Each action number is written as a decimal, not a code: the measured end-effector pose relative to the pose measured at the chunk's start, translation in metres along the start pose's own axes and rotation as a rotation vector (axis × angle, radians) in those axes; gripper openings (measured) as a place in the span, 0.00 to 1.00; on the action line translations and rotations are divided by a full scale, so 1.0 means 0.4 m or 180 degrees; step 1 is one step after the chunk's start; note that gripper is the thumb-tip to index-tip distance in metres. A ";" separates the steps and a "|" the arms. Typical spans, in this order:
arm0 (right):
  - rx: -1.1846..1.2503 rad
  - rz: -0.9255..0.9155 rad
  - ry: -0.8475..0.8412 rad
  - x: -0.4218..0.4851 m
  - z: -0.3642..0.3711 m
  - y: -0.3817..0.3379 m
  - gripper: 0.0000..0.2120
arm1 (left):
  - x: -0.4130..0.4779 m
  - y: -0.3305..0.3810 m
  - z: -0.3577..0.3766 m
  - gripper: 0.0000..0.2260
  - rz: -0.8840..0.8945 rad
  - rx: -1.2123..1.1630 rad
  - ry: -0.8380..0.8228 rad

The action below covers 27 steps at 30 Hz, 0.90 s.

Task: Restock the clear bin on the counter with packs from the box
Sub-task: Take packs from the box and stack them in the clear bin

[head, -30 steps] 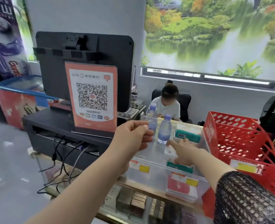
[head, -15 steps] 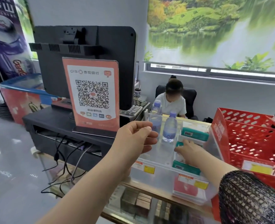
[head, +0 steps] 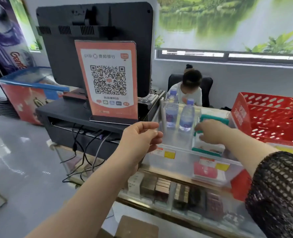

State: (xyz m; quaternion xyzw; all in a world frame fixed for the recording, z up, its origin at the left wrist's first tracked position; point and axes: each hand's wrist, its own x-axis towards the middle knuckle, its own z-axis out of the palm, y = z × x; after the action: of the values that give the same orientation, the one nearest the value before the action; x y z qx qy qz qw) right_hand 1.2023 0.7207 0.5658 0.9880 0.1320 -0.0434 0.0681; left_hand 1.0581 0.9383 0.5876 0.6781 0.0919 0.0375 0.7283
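Deeper now, right hand [head: 212, 132] flat on packs [head: 214, 119] by bottles [head: 187, 115]; left hand [head: 140, 138] pinches bin [head: 176, 163].

At the frame's centre the left hand [head: 140, 136] pinches the left wall of the clear bin [head: 176, 162], which sits on the glass counter [head: 159, 200]. To its right, the right hand [head: 212, 133] reaches into the bin over teal-edged packs [head: 209, 149] (blur hides its grip). Two water bottles [head: 187, 115] stand upright just behind the hands. A red basket [head: 271, 117] is at the right edge and a QR-code sign [head: 108, 79] is at upper centre.
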 end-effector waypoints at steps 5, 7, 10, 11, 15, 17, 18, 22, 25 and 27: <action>0.1553 0.0090 0.1464 -0.107 -0.072 -0.129 0.14 | -0.020 -0.055 -0.016 0.08 -0.0170 -0.0032 -0.0163; 0.1879 0.0101 0.1851 -0.162 -0.081 -0.192 0.13 | -0.025 -0.082 -0.019 0.08 -0.0215 -0.0100 -0.0231; 0.2041 0.0051 0.1948 -0.233 -0.056 -0.265 0.12 | -0.036 -0.116 -0.023 0.06 -0.0243 -0.0166 -0.0292; 0.2108 0.0075 0.1937 -0.251 -0.044 -0.281 0.12 | -0.040 -0.123 -0.026 0.06 -0.0242 -0.0175 -0.0297; 0.2647 0.0205 0.1826 -0.306 0.012 -0.329 0.11 | -0.072 -0.160 -0.051 0.06 -0.0282 -0.0170 -0.0210; 0.2949 0.0229 0.1833 -0.330 0.042 -0.354 0.11 | -0.092 -0.194 -0.072 0.06 -0.0362 -0.0082 -0.0137; 0.3064 0.0248 0.1805 -0.341 0.061 -0.368 0.10 | -0.104 -0.217 -0.084 0.07 -0.0400 -0.0029 -0.0105; 0.3269 0.0267 0.1447 -0.380 0.188 -0.431 0.10 | -0.151 -0.342 -0.127 0.07 -0.0584 0.0222 0.0043; 0.3258 0.0311 0.1015 -0.413 0.343 -0.470 0.09 | -0.178 -0.485 -0.154 0.08 -0.0685 0.0521 0.0205; 0.3237 0.0314 0.0696 -0.435 0.456 -0.489 0.11 | -0.188 -0.600 -0.172 0.09 -0.0788 0.0732 0.0284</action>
State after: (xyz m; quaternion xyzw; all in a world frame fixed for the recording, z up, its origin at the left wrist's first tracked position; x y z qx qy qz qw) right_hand 0.9705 0.8366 0.3798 0.9000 0.0540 0.0046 -0.4326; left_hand 0.9547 0.9736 0.3509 0.7380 0.2106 -0.0331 0.6402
